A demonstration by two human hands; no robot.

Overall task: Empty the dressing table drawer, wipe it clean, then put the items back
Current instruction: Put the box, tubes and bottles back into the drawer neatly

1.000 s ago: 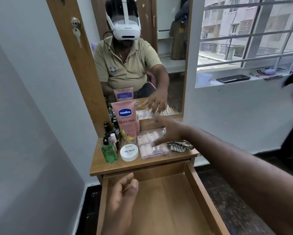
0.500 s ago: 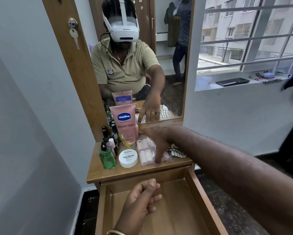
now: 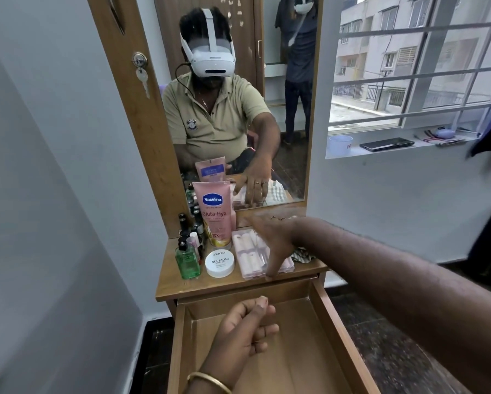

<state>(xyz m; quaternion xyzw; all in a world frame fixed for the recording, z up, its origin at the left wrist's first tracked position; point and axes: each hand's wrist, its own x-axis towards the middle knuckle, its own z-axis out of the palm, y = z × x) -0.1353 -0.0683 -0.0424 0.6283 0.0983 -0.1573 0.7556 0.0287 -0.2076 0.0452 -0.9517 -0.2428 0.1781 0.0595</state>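
Single head-worn view, facing forward and down, close over open drawer [image 3: 281, 351], bench [image 3: 182, 285] just beyond, mirror [image 3: 281, 109] ahead (wide-angle).

My right hand [image 3: 270, 240] came down from hover onto clear nail case [image 3: 257, 255], thumb now at its front edge (grip itself hidden). Left hand [image 3: 245, 331] moved inward over drawer [image 3: 332, 325], fingers curled, holding nothing.
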